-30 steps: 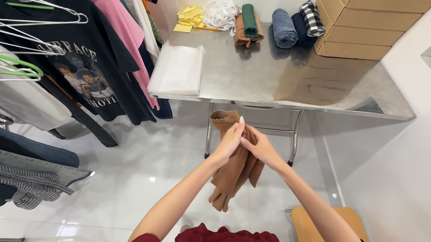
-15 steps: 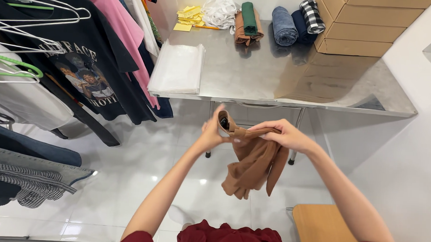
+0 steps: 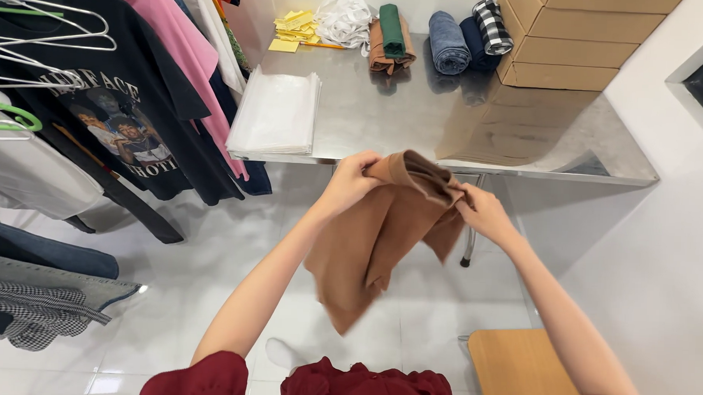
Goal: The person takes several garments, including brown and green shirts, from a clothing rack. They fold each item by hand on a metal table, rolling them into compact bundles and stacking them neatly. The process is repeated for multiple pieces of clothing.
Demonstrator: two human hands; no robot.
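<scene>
White tiled floor (image 3: 168, 308), white walls; a steel table (image 3: 385, 113) stands ahead, just beyond the hands. Clothes rack at left: black printed T-shirt (image 3: 113, 111), pink garment (image 3: 181, 51), wire hangers (image 3: 38, 31), one green hanger (image 3: 11, 115).

On the table: flat stack of clear plastic bags (image 3: 276, 113) at the near left edge. Stacked cardboard boxes (image 3: 583, 34) at the far right, flaps shut, contents not visible. Along the back: yellow paper slips (image 3: 291, 28), white crumpled plastic (image 3: 342, 18), rolled garments side by side — a green roll (image 3: 391, 27) lying on a brown one, a blue denim roll (image 3: 449, 41), a black-and-white checked roll (image 3: 490, 23).

Brown garment (image 3: 373, 237) held in the air before the table's front edge, hanging down between the arms. Left hand (image 3: 350, 182) has fingers curled tight on the upper bunched edge. Right hand (image 3: 485, 214) pinches the cloth's right side, fingers closed on it.

Wooden stool seat (image 3: 517, 367) at lower right.
</scene>
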